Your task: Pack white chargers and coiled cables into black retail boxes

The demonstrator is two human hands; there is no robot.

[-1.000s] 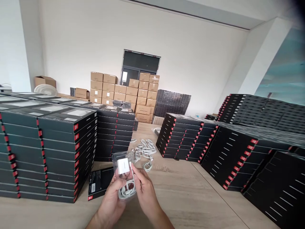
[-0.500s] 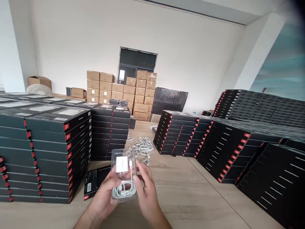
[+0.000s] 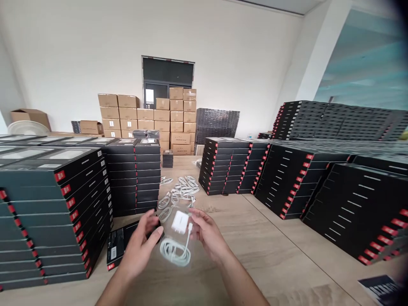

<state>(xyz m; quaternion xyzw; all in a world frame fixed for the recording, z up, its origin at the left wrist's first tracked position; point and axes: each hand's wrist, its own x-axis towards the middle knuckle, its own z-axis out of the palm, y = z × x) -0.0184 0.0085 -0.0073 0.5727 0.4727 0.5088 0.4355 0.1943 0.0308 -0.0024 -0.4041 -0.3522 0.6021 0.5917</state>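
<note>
Filled clear tray in the right hand, left hand open beside it

I take the clear tray [image 3: 170, 235] as the centre of the clock, with twelve pointing away from the person. The tray is above the counter [image 3: 255, 259], in front of the person. Inside it lie a white charger [image 3: 180, 222], in the upper part, and a coiled white cable [image 3: 175, 252] below, whose plug end goes up along the right side.

The right hand [image 3: 208, 233], at three o'clock, grips the tray by its right edge. The left hand [image 3: 143, 242], at nine o'clock, has its fingers open and spread; the thumb is near the tray's edge, and whether it touches, I cannot tell.

The step in hand seems to be the handling of the tray with both pieces already in their places. In my judgement, the next move calls for a steady right grip and a level tray, because I see no cover over the cable and it could slip out.

A black box [image 3: 118, 246] lies flat at nine o'clock, partly behind the left hand. Loose white cables [image 3: 185, 188] lie at twelve o'clock, and stacked black boxes [image 3: 236, 170] stand between one and two.
</note>
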